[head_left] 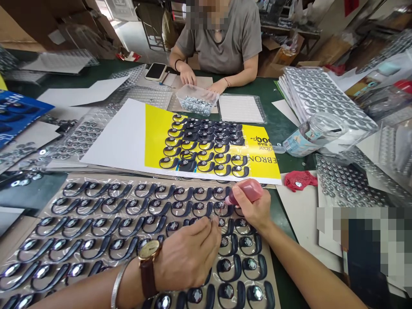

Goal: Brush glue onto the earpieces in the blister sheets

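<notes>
My right hand (259, 210) is wrapped round a small red squeeze bottle (252, 190), its nozzle pointing left and down at one of the black hook-shaped pieces. Just below the nozzle is my left hand (189, 253), wearing a watch, with fingers closed and fingertips pinched together. A thin line shows near those fingertips, but I cannot make out what they hold. Rows of black hook-shaped pieces (93, 228), each with a shiny silver disc, lie on a film-covered brown board (277, 296) under both hands. My left hand hides some of them.
A yellow and white printed sheet (157, 128) bearing more black pieces lies beyond the board. Across the table, a person in grey has both hands at a clear tub (199, 101) of small shiny parts. At right are a plastic cup (309, 135), a red cloth (299, 181) and stacked trays (331, 92).
</notes>
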A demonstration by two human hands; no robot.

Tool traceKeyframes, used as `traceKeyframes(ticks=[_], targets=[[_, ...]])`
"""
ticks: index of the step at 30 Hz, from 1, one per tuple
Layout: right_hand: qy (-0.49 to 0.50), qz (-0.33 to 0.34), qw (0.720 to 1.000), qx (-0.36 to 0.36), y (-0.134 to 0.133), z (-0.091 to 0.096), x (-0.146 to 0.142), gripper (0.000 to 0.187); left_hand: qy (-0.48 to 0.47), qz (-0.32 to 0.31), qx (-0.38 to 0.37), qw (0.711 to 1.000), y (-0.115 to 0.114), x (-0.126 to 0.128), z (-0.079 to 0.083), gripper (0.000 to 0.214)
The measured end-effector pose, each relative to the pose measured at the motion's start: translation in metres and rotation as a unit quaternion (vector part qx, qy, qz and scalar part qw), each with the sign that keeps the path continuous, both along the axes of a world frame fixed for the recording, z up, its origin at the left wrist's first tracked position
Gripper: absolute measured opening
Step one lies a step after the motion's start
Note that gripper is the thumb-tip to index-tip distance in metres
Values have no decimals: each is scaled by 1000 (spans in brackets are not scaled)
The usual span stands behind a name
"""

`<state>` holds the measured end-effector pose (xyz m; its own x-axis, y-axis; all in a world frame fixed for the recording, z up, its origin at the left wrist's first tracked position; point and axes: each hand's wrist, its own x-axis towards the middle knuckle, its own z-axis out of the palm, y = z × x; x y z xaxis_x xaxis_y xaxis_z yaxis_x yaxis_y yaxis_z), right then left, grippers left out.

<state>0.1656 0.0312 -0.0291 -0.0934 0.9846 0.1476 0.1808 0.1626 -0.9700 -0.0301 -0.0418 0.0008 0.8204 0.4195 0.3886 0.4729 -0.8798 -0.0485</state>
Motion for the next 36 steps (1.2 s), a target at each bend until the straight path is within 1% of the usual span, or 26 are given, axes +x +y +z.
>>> traceKeyframes(ticks=[5,12,19,23,29,32,36], targets=[[-45,9,999,-2,1,0,0,15,30,-3,18,999,-4,4,-1,35],[-81,-24,996,22,1,-3,1,14,15,-1,18,1000,-1,2,1,34],[-85,-57,994,28,1,-4,3,16,4,2,3,1000,0,2,2,33],[-87,-61,994,18,2,-6,4,17,4,4,1,1000,1,1,3,33],[-54,-60,997,14,0,-7,4,16,-2,8,-9,1000,2,-1,1,34],[-33,-59,998,14,0,-6,5,14,-1,9,-13,1000,3,-2,3,35],[-40,-61,997,10,0,-7,5,14,-6,14,-24,1000,4,-2,6,38]])
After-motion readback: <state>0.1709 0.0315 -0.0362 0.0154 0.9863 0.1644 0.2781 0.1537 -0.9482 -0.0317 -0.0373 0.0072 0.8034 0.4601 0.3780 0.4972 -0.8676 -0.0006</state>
